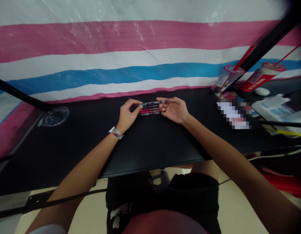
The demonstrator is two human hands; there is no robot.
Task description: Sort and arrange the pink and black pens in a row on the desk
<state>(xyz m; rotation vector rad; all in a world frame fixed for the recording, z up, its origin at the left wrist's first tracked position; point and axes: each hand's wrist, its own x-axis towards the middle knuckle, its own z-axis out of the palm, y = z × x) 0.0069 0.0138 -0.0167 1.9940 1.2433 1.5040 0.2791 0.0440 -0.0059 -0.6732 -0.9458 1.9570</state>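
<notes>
Several slim pens lie side by side on the black desk, pointing left to right. Some have dark barrels, while the nearer ones show pink-red and grey grips, such as the pink-red pen (144,111). My left hand (128,113), with a woven band at the wrist, pinches the left end of the farthest dark pen (153,103) between thumb and fingers. At that pen's right end, my right hand (175,110) holds it between thumb and forefinger, palm turned partly up. Its other fingers curl beside the right tips of the remaining pens.
A clear plastic lid (54,116) rests at the left of the black desk (145,146). To the right stand a clear cup (228,78) and a red-white cup (263,76) with straws, near a white mouse (262,91) and papers. A striped sheet (140,39) hangs behind.
</notes>
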